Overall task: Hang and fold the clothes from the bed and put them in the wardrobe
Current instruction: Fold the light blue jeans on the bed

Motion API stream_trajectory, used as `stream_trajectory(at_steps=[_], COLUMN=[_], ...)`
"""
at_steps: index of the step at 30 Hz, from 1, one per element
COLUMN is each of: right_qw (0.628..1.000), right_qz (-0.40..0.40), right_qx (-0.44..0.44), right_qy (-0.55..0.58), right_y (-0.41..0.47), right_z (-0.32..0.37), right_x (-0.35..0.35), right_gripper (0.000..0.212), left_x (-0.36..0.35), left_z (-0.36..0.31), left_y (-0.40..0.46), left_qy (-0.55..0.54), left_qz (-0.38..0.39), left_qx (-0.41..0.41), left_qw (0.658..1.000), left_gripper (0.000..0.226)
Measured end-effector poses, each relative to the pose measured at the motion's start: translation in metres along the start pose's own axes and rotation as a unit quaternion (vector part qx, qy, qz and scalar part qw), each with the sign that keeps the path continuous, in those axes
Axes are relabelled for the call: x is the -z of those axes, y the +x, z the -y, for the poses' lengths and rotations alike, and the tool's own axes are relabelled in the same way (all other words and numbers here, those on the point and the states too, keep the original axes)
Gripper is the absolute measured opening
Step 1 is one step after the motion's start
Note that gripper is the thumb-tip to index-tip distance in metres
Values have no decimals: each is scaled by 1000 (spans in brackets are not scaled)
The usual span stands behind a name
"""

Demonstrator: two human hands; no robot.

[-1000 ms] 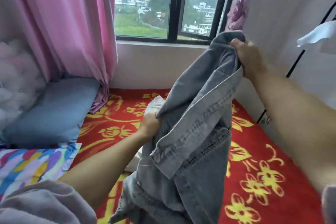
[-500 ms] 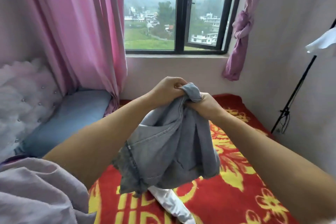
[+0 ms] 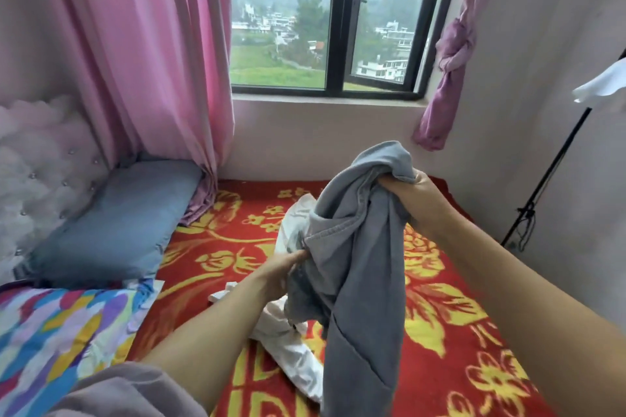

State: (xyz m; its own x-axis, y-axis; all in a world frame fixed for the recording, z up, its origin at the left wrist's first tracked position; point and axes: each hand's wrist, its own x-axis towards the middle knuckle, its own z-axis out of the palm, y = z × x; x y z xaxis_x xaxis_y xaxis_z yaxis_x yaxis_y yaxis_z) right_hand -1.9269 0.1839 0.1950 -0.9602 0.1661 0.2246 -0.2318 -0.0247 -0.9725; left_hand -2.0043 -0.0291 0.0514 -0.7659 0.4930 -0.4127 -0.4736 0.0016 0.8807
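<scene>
Head view: right hand (image 3: 415, 200) at 2 o'clock clenched on bunched grey denim garment (image 3: 359, 247), lifted over red bed cover (image 3: 440, 315), left hand (image 3: 281, 272) pinching lower edge, probably to straighten for folding.

pink curtain (image 3: 135, 54), daylit window (image 3: 325, 27), blue pillow (image 3: 115, 217)
</scene>
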Motion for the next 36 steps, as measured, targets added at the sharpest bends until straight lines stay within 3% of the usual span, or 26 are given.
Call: stream_trajectory(at_steps=[2,3,5,6,7,10,12,15,17,20,21,23,25,27,29,31,33,36], right_qw=[990,963,826,766,752,863,872,880,879,845,837,854,897,916,882,797,723,642], right_qz=[92,174,352,399,401,212,111,152,184,245,250,184,76,-12,-41,-35,-41,-65], right_qx=[-81,-145,-267,-295,-294,-155,-36,33,48,16,14,48,69,102,176,275,344,346], right_qy=[-67,-149,-350,-408,-431,-432,-475,-449,-437,-475,-487,-484,-431,-387,-435,-537,-597,-681], right_y=[-12,-20,-35,-40,-43,-35,-26,-16,-13,-11,-12,-9,0,13,21,25,27,31], right_z=[11,18,28,30,32,37,32,18,13,-1,-10,-22,-16,5,30,49,67,87], right_x=[29,43,65,70,69,48,25,-7,-21,-40,-50,-67,-70,-61,-51,-48,-45,-24], right_gripper=[15,16,43,55,64,74,83,78,71,69,58,30,24,25,24,23,22,28], left_x=[-9,-11,-20,-26,-33,-53,-65,-68,-56,-32,-26,-15,-5,9,23,30,31,36], left_z=[-26,-45,-88,-109,-128,-171,-182,-184,-183,-188,-188,-190,-190,-190,-183,-167,-153,-152], left_y=[10,11,4,-4,-13,-40,-56,-75,-85,-97,-100,-106,-109,-110,-105,-92,-79,-66], left_qy=[43,85,157,190,230,352,418,486,485,470,460,432,386,406,542,639,610,608], left_qz=[-37,-45,-6,37,82,168,194,195,188,149,139,130,126,88,8,-89,-174,-250], left_qx=[-61,-103,-181,-200,-206,-194,-172,-149,-142,-150,-155,-172,-190,-222,-246,-258,-308,-353], left_qw=[997,990,971,961,947,900,871,839,842,857,863,876,894,882,804,719,709,666], left_gripper=[25,24,20,17,16,28,24,21,15,10,9,11,13,19,39,57,49,12])
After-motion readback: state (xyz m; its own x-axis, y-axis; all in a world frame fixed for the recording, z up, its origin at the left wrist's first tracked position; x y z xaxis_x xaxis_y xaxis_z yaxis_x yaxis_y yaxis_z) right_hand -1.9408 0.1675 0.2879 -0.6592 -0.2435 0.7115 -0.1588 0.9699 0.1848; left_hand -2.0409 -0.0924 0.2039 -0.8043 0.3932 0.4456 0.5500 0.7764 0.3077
